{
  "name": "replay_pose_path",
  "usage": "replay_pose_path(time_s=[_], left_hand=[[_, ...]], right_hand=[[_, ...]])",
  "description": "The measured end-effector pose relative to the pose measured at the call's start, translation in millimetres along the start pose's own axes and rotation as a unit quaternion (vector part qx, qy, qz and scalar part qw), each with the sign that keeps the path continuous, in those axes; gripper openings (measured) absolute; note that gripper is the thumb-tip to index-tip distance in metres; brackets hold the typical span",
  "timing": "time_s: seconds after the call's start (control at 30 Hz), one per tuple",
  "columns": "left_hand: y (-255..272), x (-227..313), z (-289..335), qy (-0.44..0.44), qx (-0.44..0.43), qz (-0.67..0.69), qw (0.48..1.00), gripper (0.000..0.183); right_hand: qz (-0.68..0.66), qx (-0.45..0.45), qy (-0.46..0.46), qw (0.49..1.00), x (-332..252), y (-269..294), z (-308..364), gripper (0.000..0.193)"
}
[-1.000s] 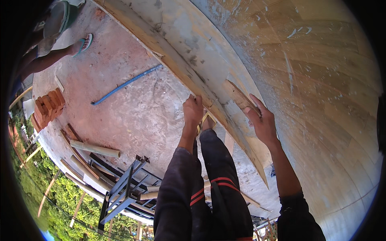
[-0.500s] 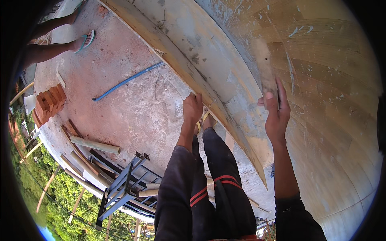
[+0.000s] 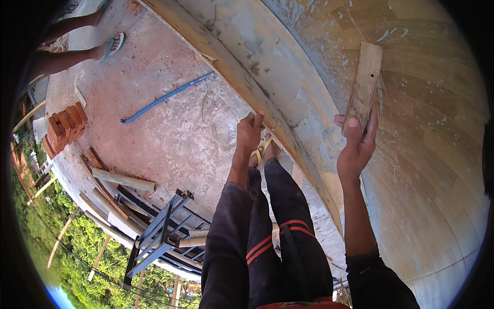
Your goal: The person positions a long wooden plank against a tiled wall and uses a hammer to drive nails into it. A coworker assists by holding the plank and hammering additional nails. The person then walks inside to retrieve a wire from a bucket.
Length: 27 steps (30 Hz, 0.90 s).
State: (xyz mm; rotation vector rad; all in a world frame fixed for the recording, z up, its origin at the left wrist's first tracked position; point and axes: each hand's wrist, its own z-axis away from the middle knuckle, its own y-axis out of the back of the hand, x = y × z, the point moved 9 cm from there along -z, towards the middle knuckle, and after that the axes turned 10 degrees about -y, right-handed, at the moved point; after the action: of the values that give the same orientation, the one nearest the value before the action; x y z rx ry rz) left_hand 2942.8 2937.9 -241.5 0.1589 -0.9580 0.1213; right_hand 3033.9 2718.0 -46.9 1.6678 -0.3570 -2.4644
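Observation:
In my right hand [image 3: 356, 149] is a short, worn wooden block [image 3: 363, 77] with a small dark hole. My thumb presses its near end, and the block points away from me above a brown plank-patterned surface [image 3: 422, 103]. My left hand [image 3: 249, 134] is closed at the edge of a long wooden board [image 3: 231, 78], its fingers partly hidden there. This board runs along the side of a grey, cement-smeared ledge [image 3: 267, 49].
My sandalled feet [image 3: 271, 149] stand below the board. A blue hose [image 3: 167, 99] lies on the dusty floor. At left are stacked bricks [image 3: 66, 126], bamboo poles [image 3: 123, 180] and a metal frame [image 3: 164, 232]. Another person's foot [image 3: 109, 49] shows at upper left.
My right hand has tilted the wooden block, which was blurred by motion and now points up and slightly right. My left hand stays at the board's edge; the view has shifted slightly.

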Motion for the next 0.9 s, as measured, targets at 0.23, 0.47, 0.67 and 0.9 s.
replay_pose_path(time_s=[0.23, 0.47, 0.67, 0.9], left_hand=[[0, -14, 15, 0.068, 0.002, 0.223, 0.972, 0.048], [-2, -9, 12, -0.011, 0.004, 0.231, 0.973, 0.046], [11, -15, 15, 0.019, 0.039, 0.12, 0.992, 0.044], [8, -6, 14, -0.031, 0.068, 0.127, 0.989, 0.038]], right_hand=[[0.273, -0.2, -0.062, 0.939, 37, -63, 30, 0.058], [0.048, 0.035, -0.039, 0.997, 24, -11, 17, 0.056], [0.234, -0.136, -0.089, 0.959, 52, -55, 41, 0.055], [0.017, 0.054, -0.092, 0.994, 45, -26, 55, 0.061]])
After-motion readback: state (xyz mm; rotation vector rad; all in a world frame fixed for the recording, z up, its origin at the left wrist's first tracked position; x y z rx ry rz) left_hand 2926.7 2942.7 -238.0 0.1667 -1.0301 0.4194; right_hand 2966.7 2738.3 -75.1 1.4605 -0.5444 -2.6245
